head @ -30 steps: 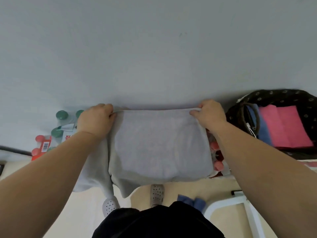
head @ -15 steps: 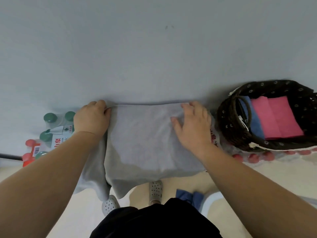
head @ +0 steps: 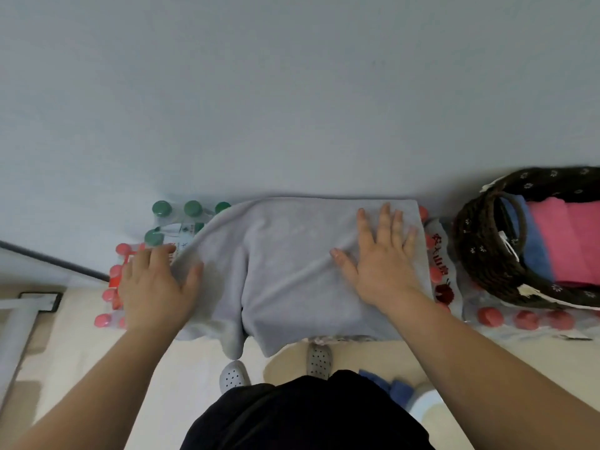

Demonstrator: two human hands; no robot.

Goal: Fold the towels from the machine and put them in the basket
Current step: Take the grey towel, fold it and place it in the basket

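A grey towel (head: 285, 267) lies folded over packs of bottles against the wall, its front edge hanging down. My right hand (head: 380, 254) presses flat on the towel's right half, fingers spread. My left hand (head: 156, 284) rests on the towel's left edge, fingers apart, thumb on the cloth. At the right stands a dark woven basket (head: 480, 254) that holds folded pink towels (head: 571, 241) and a blue towel (head: 532, 251).
Green-capped bottles (head: 175, 216) and red-capped bottles (head: 113, 287) stand at the left, more red-capped ones (head: 526, 319) under the basket. A grey wall fills the upper view. A white frame (head: 19, 319) is at the left. My feet (head: 276, 368) are below.
Both hands have let go of the towel's far corners. The right hand now lies flat on the cloth. The left hand has slid back toward me along the left edge.
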